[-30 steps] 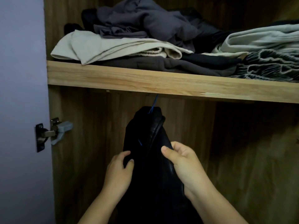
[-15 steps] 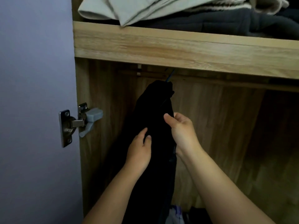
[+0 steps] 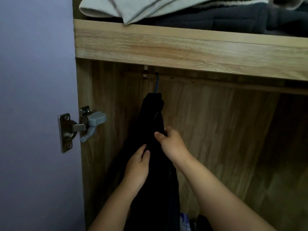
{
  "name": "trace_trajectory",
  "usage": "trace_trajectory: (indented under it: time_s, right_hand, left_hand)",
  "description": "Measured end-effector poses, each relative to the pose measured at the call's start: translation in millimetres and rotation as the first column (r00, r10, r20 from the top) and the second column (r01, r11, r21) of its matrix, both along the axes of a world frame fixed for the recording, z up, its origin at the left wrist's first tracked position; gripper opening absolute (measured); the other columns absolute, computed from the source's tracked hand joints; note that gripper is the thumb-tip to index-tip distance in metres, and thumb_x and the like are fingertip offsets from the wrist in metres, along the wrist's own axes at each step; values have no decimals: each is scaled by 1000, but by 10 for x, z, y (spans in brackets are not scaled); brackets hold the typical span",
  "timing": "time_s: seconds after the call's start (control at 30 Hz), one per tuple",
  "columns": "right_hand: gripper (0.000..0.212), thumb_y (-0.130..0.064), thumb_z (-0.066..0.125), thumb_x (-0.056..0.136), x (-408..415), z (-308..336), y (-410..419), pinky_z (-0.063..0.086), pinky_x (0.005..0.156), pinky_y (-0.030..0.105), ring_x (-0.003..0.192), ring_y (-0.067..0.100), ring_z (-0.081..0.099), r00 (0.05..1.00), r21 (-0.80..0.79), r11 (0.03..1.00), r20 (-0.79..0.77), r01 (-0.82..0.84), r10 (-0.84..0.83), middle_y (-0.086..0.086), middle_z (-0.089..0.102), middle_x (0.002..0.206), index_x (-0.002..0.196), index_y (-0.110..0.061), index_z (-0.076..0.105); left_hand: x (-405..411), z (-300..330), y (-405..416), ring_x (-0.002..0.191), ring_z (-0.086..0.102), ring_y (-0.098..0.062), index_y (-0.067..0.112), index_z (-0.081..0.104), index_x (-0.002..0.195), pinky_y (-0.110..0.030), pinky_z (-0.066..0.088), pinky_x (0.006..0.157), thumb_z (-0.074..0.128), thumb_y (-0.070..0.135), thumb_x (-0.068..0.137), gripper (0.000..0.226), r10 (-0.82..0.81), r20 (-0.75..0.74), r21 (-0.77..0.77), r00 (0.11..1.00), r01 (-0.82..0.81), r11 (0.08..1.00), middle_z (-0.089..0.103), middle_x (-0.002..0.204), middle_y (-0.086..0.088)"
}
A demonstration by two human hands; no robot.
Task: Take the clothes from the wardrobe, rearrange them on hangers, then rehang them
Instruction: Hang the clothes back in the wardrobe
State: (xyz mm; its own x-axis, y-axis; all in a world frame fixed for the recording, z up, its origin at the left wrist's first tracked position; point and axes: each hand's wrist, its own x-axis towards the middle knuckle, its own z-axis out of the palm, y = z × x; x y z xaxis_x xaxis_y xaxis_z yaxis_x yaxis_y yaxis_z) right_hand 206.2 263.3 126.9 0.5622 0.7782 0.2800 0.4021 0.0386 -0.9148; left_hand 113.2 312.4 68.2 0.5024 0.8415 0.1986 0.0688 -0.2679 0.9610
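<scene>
So the black garment (image 3: pixel 150 147) is hanging inside the wardrobe on a blue hanger hook (image 3: pixel 156 84) that's caught on the rail (image 3: pixel 216 82) just under the wooden shelf (image 3: pixel 183 47), near the left wall of the cabinet. Both hands are on it: the right hand (image 3: pixel 171 142) has its thumb and fingers curled round the front edge of the fabric, pinching a fold about a third of the way down from the collar, and the left hand (image 3: pixel 138 165) sits a bit lower, fingers wrapped into the cloth from the other side. My guess is they're holding it that way to square it up on the hanger, or to steady it so it doesn't swing while it's on the rail. Can't tell if it's going on or coming off, honestly. The garment hangs straight down, long axis vertical, collar end up at the hook and the hem dropping out of view at the bottom. It looks edge-on to the camera, so pretty narrow. Up top, the shelf carries a pile of folded clothes (image 3: pixel 200 12), pale ones over dark ones. The door hinge (image 3: pixel 78 129) sits off to the left.
</scene>
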Motion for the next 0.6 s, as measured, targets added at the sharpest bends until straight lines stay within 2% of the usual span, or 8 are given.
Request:
trace_trajectory:
  time_s: [0.1, 0.23, 0.27, 0.33, 0.4, 0.43, 0.5, 0.6]
  right_hand:
    - [22, -17, 53, 93, 4, -64, -239, 52, 78, 25, 95, 15, 61, 995, -86, 994, 75, -63, 69, 1, 62, 107, 114, -18, 48]
    - [53, -29, 54, 93, 61, -291, -716, 46, 98, 28, 114, 14, 54, 967, -243, 962, 189, -123, 172, 0, 54, 131, 141, -24, 32]
    - [58, -32, 53, 93, 88, -343, -861, 44, 101, 28, 119, 13, 51, 959, -286, 947, 193, -149, 209, -1, 50, 136, 145, -25, 26]
    - [59, -35, 51, 95, 157, -427, -1174, 42, 99, 24, 121, 11, 47, 945, -389, 906, 199, -168, 261, -3, 45, 140, 146, -25, 24]
    - [55, -38, 49, 95, 229, -504, -1493, 39, 96, 20, 121, 9, 44, 933, -501, 857, 237, -121, 271, -2, 44, 141, 144, -21, 30]
    - [53, -38, 50, 95, 265, -546, -1644, 38, 97, 20, 122, 11, 45, 926, -548, 832, 265, -85, 270, 0, 45, 141, 142, -18, 36]
    - [48, -36, 51, 94, 327, -612, -1945, 38, 99, 21, 123, 15, 48, 919, -621, 783, 284, -39, 272, 4, 49, 138, 137, -16, 45]
    - [47, -34, 52, 95, 381, -663, -2389, 38, 100, 23, 123, 17, 48, 928, -709, 704, 240, -32, 285, 6, 49, 138, 137, -15, 45]
  left_hand:
    - [-91, 1, -121, 114, 44, -5, 28, 37, 141, -18, 31, 94, 41, 29, 98, 42, -49, -18, 1, 999, 49, 999, 43, 141, 4]
    - [-226, 2, -374, 84, 43, 13, 30, 41, 137, -6, 33, 66, 46, 26, 97, 41, -92, -60, 13, 994, 93, 996, 49, 114, 16]
    - [-262, 5, -461, 83, 42, 13, 30, 42, 137, -6, 33, 67, 46, 26, 96, 41, -91, -81, 27, 993, 93, 995, 48, 110, 19]
    - [-328, 7, -663, 91, 48, 7, 29, 43, 136, -11, 38, 78, 47, 25, 96, 40, -75, -141, 69, 987, 85, 994, 50, 119, 13]
    - [-386, 4, -886, 112, 49, -7, 26, 44, 135, -22, 38, 97, 47, 23, 96, 39, -49, -213, 116, 976, 75, 990, 48, 131, 6]
    - [-405, 5, -999, 116, 47, -10, 24, 45, 134, -25, 36, 100, 48, 22, 96, 38, -52, -238, 130, 970, 85, 988, 48, 133, 5]
    - [-414, 20, -1221, 112, 47, -8, 23, 49, 130, -22, 36, 96, 48, 22, 96, 34, -104, -277, 136, 955, 146, 980, 51, 127, 5]
    - [-339, 39, -1518, 108, 50, -6, 26, 52, 124, -20, 36, 92, 48, 27, 96, 28, -238, -379, 110, 894, 299, 948, 55, 117, 9]
